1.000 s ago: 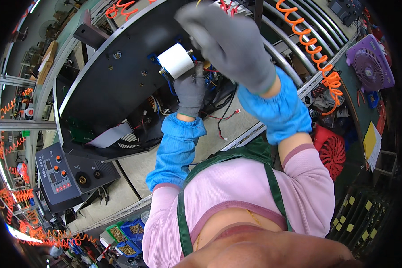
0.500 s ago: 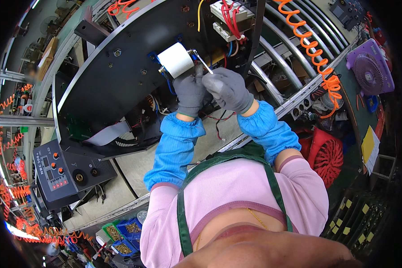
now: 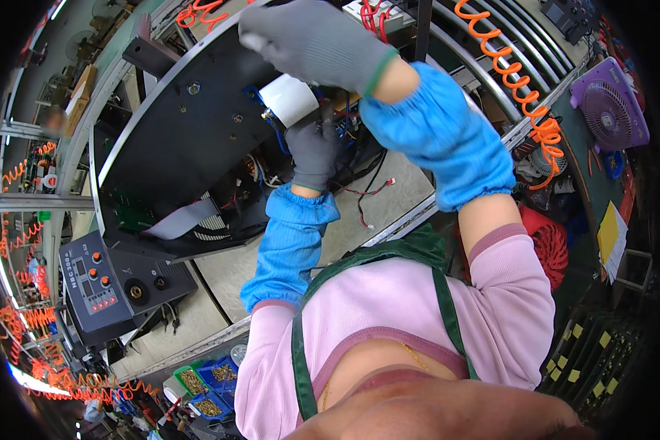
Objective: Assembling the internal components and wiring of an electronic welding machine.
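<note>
A white cylinder (image 3: pixel 289 101) is mounted on the inner face of a curved black panel (image 3: pixel 176 136), with blue parts at its ends. My left hand (image 3: pixel 314 155), in a grey glove, is at the cylinder's lower right end; its fingers are closed, and what they hold is hidden. Raised over the panel's upper part is my gloved right hand (image 3: pixel 319 45), above and to the right of the cylinder. Its fingers are curled together toward the left; nothing in them can be made out. Thin wires (image 3: pixel 365 192) hang below my left hand.
A grey control box (image 3: pixel 121 286) with orange knobs stands at the lower left. Grey ribbon cable (image 3: pixel 182 220) lies inside the panel. Metal rollers (image 3: pixel 484 88) and an orange coiled hose (image 3: pixel 510 66) are on the right, near a purple fan (image 3: pixel 610 117). Blue bins (image 3: pixel 216 378) hold small brass-coloured parts.
My right hand has moved up and left from beside my left hand, across the panel's upper part. The small wrench it held is no longer visible. My left hand stays by the cylinder.
</note>
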Action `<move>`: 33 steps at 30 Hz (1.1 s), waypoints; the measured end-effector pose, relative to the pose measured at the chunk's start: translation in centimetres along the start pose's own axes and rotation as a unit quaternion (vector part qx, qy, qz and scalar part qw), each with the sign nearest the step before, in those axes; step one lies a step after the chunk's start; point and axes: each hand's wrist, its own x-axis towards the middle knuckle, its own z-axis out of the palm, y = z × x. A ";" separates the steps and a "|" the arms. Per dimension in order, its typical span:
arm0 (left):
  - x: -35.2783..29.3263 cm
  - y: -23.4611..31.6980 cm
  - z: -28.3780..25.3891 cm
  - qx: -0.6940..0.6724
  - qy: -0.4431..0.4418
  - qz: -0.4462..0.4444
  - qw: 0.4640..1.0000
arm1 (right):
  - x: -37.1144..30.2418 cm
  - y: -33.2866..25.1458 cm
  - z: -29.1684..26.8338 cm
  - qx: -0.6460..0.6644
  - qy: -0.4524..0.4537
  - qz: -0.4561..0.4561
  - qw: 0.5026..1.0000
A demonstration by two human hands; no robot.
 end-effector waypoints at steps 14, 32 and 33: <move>-0.1 0.6 -0.2 -0.031 0.006 -0.010 0.999 | -15.4 -2.6 -0.5 0.162 0.129 -0.027 0.978; -0.2 0.1 -0.4 -0.071 -0.051 -0.075 0.993 | -15.3 -2.3 -0.6 0.172 0.075 -0.034 0.982; -0.4 -0.8 0.0 -0.042 -0.033 -0.022 0.998 | -14.5 -2.1 -1.1 0.183 0.066 -0.020 0.981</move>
